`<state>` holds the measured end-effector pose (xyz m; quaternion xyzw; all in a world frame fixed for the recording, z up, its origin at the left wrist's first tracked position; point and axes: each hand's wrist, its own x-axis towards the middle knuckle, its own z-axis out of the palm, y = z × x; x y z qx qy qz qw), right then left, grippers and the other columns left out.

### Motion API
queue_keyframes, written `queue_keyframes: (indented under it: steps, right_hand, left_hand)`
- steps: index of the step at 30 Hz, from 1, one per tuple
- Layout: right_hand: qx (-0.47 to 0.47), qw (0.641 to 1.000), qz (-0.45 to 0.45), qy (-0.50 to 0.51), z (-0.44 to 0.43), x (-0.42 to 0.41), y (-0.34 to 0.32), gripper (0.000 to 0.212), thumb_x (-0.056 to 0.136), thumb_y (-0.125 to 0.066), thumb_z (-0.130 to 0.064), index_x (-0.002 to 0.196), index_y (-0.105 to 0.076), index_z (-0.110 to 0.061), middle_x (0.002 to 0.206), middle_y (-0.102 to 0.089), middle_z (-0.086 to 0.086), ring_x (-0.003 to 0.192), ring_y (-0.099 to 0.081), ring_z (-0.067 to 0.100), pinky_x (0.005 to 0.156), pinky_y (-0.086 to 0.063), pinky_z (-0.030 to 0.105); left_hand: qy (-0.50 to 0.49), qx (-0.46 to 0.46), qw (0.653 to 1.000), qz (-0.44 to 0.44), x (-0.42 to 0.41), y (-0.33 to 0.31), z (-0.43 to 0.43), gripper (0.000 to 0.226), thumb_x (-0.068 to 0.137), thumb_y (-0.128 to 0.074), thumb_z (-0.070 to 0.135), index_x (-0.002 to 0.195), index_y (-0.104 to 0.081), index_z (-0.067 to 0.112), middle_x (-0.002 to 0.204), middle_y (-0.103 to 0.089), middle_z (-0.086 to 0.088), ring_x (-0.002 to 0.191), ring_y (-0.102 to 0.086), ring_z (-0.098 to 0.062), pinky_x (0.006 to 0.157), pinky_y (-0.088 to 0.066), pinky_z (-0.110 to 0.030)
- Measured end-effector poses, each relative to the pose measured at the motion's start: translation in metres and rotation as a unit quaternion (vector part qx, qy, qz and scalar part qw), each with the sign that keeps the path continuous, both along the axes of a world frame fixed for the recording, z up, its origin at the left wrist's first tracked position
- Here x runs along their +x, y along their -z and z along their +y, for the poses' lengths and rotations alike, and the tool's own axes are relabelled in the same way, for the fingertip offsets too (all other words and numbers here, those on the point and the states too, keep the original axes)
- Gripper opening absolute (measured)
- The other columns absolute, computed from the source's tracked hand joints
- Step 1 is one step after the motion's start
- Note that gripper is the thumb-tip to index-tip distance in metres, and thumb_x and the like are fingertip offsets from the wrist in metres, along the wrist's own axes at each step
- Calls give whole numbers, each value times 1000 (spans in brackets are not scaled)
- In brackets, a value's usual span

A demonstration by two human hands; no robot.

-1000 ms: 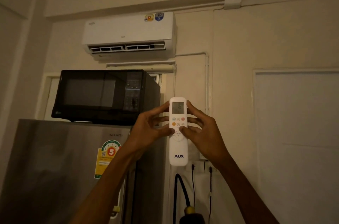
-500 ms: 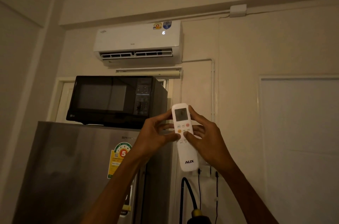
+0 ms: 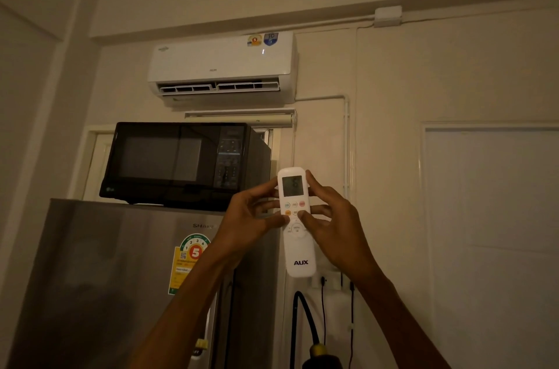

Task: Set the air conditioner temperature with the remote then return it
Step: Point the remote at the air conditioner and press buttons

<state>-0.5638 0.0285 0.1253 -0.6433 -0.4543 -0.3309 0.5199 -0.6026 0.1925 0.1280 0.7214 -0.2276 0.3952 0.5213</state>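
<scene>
Two bare hands hold one slim white plastic remote control (image 3: 297, 235), marked AUX near its lower end, upright and tilted slightly to the left in front of a cream wall. The left hand (image 3: 248, 222) grips the remote's left edge, fingers curled behind the upper body and thumb laid across the front at the left of the button cluster. The right hand (image 3: 335, 228) closes on the right edge, index finger reaching up beside the small grey display and thumb resting on the buttons near the round central pad. The thumb tips sit close together on the keypad; whether either is pressing a button cannot be told. The figure on the display is too dim to read. Above and to the left of the hands, a white wall-mounted air conditioner (image 3: 222, 66) hangs high on the wall, with a small lit mark on its front panel and two stickers at its upper right corner. Directly left of the hands, a black microwave oven (image 3: 181, 164) sits on top of a grey metal refrigerator (image 3: 121, 278) bearing a round energy label. Below the hands, dark cables (image 3: 302, 317) hang against the wall.
</scene>
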Motion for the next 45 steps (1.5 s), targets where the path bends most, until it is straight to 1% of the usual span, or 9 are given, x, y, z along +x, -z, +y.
queue_keyframes:
  steps: [5, 8, 12, 17, 21, 25, 30, 37, 45]
  right_hand:
    - [36, 999, 4, -11, 4, 7, 3, 63, 83, -64, -11, 132, -33, -37, 116, -55, 0, 96, -62, 11, 65, -53, 10]
    - [45, 999, 12, -14, 5, 10, 6, 62, 83, -63, -11, 129, -33, -39, 116, -54, -1, 99, -62, 13, 64, -53, 9]
    - [47, 998, 19, -22, 6, 14, 10, 61, 83, -63, -10, 127, -34, -39, 118, -55, -1, 101, -62, 16, 64, -52, 7]
    - [49, 998, 28, -22, 10, 17, 14, 62, 83, -64, -10, 130, -35, -37, 118, -55, -1, 99, -63, 15, 62, -51, 6]
    - [45, 998, 38, -20, 14, 19, 18, 63, 82, -64, -10, 133, -36, -33, 116, -55, -2, 99, -62, 15, 63, -51, 5]
    - [39, 998, 42, -16, 16, 22, 21, 63, 82, -65, -9, 132, -37, -34, 114, -56, -2, 98, -63, 15, 63, -51, 6]
    - [42, 998, 37, -4, 17, 24, 24, 63, 81, -66, -11, 129, -35, -37, 114, -56, -4, 100, -62, 13, 65, -51, 6]
    - [39, 999, 23, 17, 11, 20, 26, 60, 81, -66, -14, 125, -35, -39, 116, -57, 1, 104, -61, 14, 74, -52, 14]
    - [28, 999, 31, 30, -2, 20, 23, 63, 80, -68, -15, 130, -35, -37, 114, -59, 8, 104, -62, 16, 77, -51, 16]
  left_hand:
    - [-2, -37, 999, -27, 6, 4, -4, 61, 75, -71, -5, 129, -55, 19, 125, -63, 1, 103, -66, -5, 72, -57, -15]
    - [-10, -34, 999, -37, 12, 9, -5, 57, 76, -70, -3, 127, -56, 19, 128, -63, -1, 112, -64, -12, 81, -58, -20]
    - [-12, -16, 999, -33, 14, 14, -4, 57, 78, -68, -5, 122, -56, 28, 128, -60, 1, 114, -61, -13, 80, -57, -18]
    - [-12, -25, 999, -22, 15, 19, 0, 56, 77, -69, -3, 126, -56, 22, 130, -61, -2, 116, -61, -14, 93, -55, -35]
    - [-13, -26, 999, -17, 16, 22, 3, 54, 77, -69, -3, 122, -56, 24, 131, -61, -4, 116, -61, -15, 94, -54, -36]
    - [-5, -21, 1000, -12, 16, 27, 6, 55, 78, -68, -4, 120, -55, 28, 130, -62, -5, 114, -63, -13, 89, -56, -26]
    - [-18, -10, 1000, -8, 16, 28, 6, 54, 77, -70, -1, 120, -55, 29, 128, -63, -6, 115, -62, -17, 95, -54, -39]
    - [-26, -1, 1000, -9, 15, 29, 2, 54, 77, -71, 1, 121, -56, 28, 126, -64, -2, 110, -64, -11, 79, -56, -15]
    - [-19, -4, 1000, -13, 12, 27, -9, 52, 77, -71, 0, 120, -57, 26, 122, -65, 1, 104, -65, -3, 73, -55, -11]
